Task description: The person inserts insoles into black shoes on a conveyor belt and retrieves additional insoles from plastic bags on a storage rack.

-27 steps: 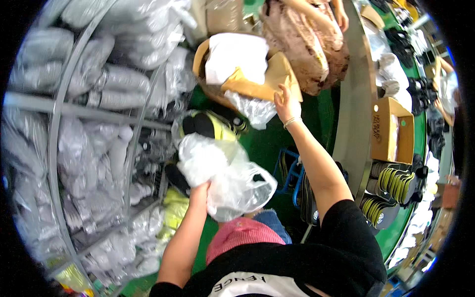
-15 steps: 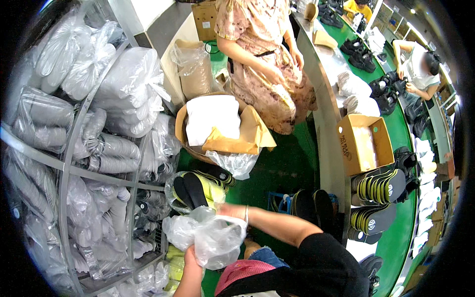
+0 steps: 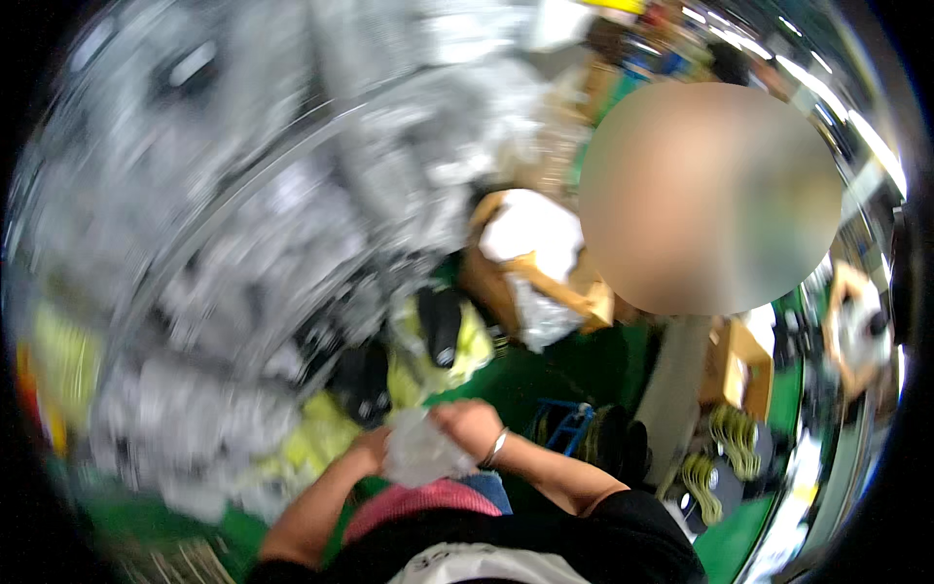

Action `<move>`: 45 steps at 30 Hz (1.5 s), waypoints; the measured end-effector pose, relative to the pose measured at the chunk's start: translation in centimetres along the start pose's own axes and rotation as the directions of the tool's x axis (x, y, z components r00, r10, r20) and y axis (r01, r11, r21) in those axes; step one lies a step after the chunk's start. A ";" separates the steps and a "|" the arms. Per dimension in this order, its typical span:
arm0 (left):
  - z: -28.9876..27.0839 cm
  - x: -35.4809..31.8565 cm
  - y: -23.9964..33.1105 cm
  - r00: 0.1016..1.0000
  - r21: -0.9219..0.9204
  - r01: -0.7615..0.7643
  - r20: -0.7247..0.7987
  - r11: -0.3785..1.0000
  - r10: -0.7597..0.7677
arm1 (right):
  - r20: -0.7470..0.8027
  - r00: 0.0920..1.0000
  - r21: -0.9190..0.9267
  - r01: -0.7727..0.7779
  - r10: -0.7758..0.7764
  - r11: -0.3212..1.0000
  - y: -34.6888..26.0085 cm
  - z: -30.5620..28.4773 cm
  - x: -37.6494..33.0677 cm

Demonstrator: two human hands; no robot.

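Note:
A crumpled clear plastic bag (image 3: 420,452) is stretched between my two hands, close in front of my body. My left hand (image 3: 370,452) grips its left side, the fingers blurred and partly hidden behind the film. On the right edge, my right hand (image 3: 469,426) is closed on the bag; a light bracelet circles that wrist. Just beyond my hands lie black insoles (image 3: 440,326) on a yellow-green bagged bundle (image 3: 474,348). More black insoles (image 3: 362,382) lie nearer, left of that bundle.
Racks of bagged grey goods (image 3: 277,209) fill the left, smeared by motion. A cardboard box (image 3: 493,282) with white contents stands ahead. To the right are a blue crate (image 3: 564,424), stacked insoles (image 3: 735,443) and an open carton (image 3: 736,368) on the bench. A co-worker (image 3: 860,336) is at far right.
The view has swung left and tilted, blurring the surroundings. My hands have come level and drawn in toward my body, the bag now bunched smaller between them.

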State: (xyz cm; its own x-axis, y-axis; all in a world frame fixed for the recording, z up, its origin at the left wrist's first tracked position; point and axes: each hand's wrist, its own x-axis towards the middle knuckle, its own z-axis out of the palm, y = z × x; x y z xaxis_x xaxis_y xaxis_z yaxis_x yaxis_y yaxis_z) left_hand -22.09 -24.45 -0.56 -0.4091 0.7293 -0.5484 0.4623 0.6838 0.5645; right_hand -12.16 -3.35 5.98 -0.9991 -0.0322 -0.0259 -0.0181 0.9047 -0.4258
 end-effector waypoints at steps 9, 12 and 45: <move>1.8 -15.6 -11.0 0.929 -0.687 -0.346 -0.346 -0.639 -0.131 | 0.217 0.967 0.938 -0.170 -0.131 0.302 -16.7 13.3 4.2; 3.0 -22.9 -15.1 0.543 -0.796 -0.582 -0.535 0.170 -0.647 | 0.550 0.742 0.682 -0.664 -0.382 -0.307 -27.5 13.1 5.9; 10.2 -34.5 -16.8 0.758 -0.332 -0.648 -0.373 -0.685 -0.535 | 0.744 0.424 0.668 -0.476 -0.515 0.573 -37.6 21.4 7.4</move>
State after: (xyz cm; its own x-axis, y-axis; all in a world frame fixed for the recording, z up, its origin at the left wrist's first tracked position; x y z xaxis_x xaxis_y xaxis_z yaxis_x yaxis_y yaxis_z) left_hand -7.75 -61.31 2.55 -0.8512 0.1947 -0.4873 -0.3130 -0.9338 0.1736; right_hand -18.10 -46.68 2.41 -0.3871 -0.7963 -0.4648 0.4898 0.2495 -0.8353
